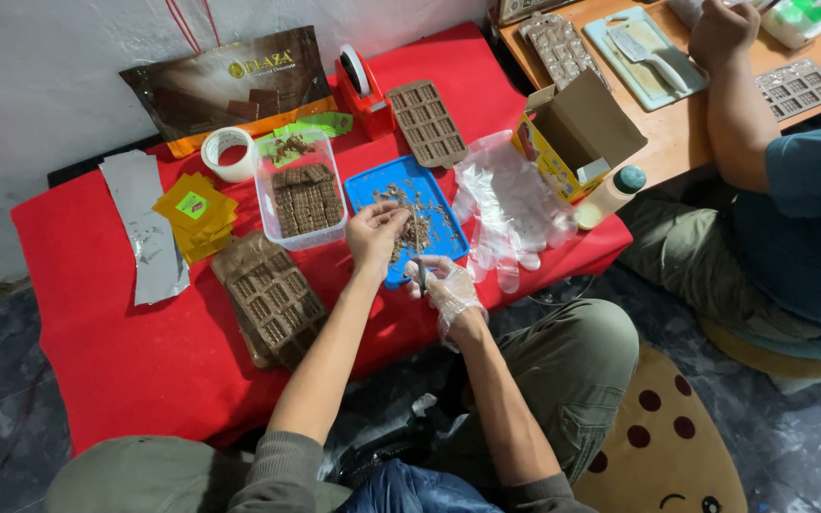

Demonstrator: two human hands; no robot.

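Gloved right hand [448,290] grips a small dark tool at the blue tray's [363,190] 6 o'clock edge; bare left hand [375,233] pinches chocolate scraps [417,231] over it. Clear tub [268,214] at 9 o'clock is roughly half filled with pieces; filled moulds [273,296] remain.

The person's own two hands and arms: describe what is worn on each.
The left hand is bare. The right hand wears a thin, clear, crinkled plastic glove ending at the wrist. Both forearms are uncovered, with grey-green sleeves pushed up near the elbows.
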